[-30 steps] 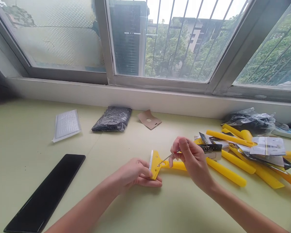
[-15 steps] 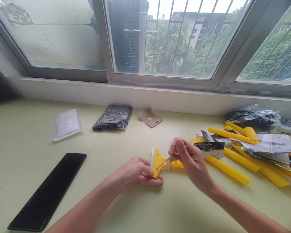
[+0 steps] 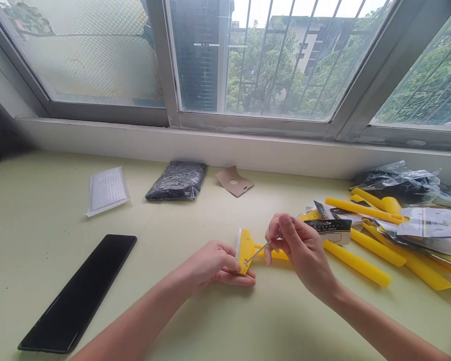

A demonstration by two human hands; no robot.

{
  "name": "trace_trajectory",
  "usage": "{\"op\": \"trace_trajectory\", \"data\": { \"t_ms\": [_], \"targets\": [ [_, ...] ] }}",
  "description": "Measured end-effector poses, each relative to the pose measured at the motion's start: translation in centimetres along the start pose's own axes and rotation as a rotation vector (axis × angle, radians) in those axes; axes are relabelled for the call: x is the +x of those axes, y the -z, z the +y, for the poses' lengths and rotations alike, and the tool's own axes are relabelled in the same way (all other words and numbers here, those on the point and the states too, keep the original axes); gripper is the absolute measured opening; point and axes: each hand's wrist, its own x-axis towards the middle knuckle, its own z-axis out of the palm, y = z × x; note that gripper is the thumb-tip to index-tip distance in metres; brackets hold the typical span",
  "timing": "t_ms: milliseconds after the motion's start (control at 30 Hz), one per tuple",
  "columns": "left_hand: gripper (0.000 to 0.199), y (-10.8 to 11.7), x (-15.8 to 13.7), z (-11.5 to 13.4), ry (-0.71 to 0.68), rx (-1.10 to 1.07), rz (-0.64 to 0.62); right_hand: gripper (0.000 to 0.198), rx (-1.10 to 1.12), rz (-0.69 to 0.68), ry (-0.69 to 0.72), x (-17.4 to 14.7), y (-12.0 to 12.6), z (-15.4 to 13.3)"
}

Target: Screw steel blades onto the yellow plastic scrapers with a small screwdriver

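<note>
A yellow scraper (image 3: 248, 245) with a pale blade edge lies low over the table, its head tilted toward me. My left hand (image 3: 220, 265) grips the near end of that head between thumb and fingers. In my right hand (image 3: 295, 240) is a thin screwdriver (image 3: 261, 249), pinched between thumb and fingers. The screwdriver's metal tip touches the scraper head at its lower screw. Most of the screwdriver's handle is hidden in the palm, and the far part of the scraper's handle disappears behind my right hand.
Right of my hands is a pile of yellow handles (image 3: 361, 265) and printed cards (image 3: 428, 222). A black phone-like slab (image 3: 78, 291) lies at left. Farther back are a white packet (image 3: 108, 189), a dark wrapped bundle (image 3: 178, 180) and a brown card (image 3: 235, 180).
The view has shifted slightly, so everything sits a little farther right. Both hands keep their holds, with the screwdriver tip still at the scraper's lower screw.
</note>
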Motion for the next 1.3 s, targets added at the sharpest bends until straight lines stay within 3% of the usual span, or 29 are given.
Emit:
{"op": "trace_trajectory", "data": {
  "t_ms": [500, 767, 1300],
  "targets": [
    [0.023, 0.1, -0.03, -0.25, -0.008, 0.001, -0.009, 0.04, -0.108, 0.039, 0.076, 0.09, 0.04, -0.06],
    [0.022, 0.04, -0.12, -0.14, -0.015, 0.006, -0.006, 0.038, -0.092, -0.013, 0.125, -0.28, -0.34, 0.08],
    [0.019, -0.04, -0.1, -0.17, -0.021, 0.003, -0.008, 0.041, -0.052, 0.013, 0.032, -0.47, -0.64, 0.49]
  ]
}}
